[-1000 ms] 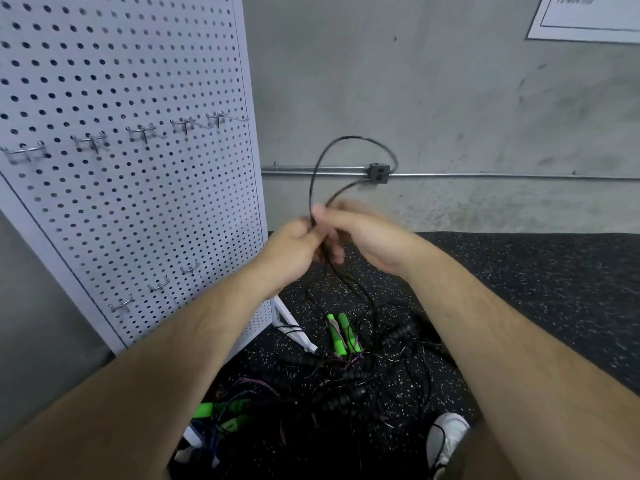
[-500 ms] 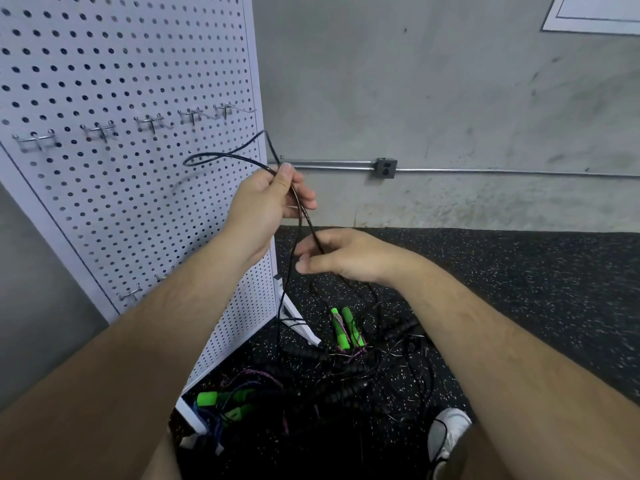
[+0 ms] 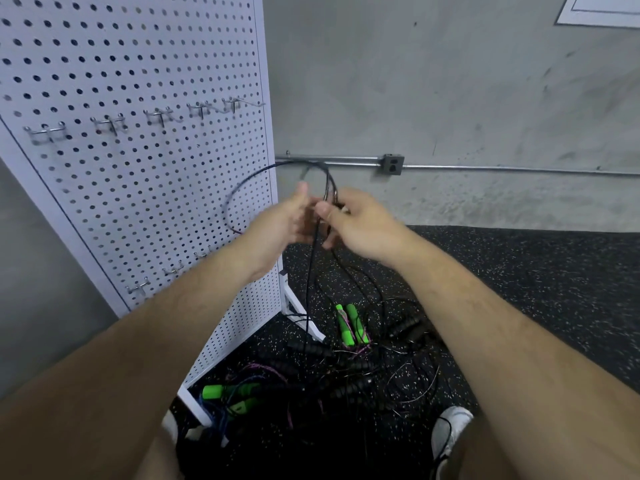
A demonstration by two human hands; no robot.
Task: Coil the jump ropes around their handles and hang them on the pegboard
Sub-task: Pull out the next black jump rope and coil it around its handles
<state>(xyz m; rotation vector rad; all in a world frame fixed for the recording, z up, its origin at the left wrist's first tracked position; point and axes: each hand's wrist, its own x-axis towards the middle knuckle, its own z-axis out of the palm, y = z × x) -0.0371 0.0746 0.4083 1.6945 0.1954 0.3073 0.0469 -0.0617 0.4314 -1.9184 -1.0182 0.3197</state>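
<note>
A thin black jump rope point(image 3: 242, 188) arcs in a loop in front of the white pegboard point(image 3: 138, 168). My right hand point(image 3: 360, 223) pinches the gathered strands of this rope between thumb and fingers. My left hand point(image 3: 280, 226) is blurred, right beside the right hand, with the thumb up and the rope running past its palm; its grip is unclear. From the hands the rope hangs down to a tangled pile of jump ropes point(image 3: 346, 372) on the floor, with black ribbed handles and green handles point(image 3: 351, 323).
Metal hooks point(image 3: 110, 123) stick out in a row on the pegboard, with smaller hooks point(image 3: 173, 270) lower down. The board's white foot point(image 3: 301, 317) stands on black speckled rubber floor. A conduit with an outlet box point(image 3: 393, 164) runs along the concrete wall. My white shoe point(image 3: 450, 427) is bottom right.
My hands came back together: the left hand dropped from the pegboard side toward the right, and the right hand rose to meet it. The rope loop now arcs left over the board edge.
</note>
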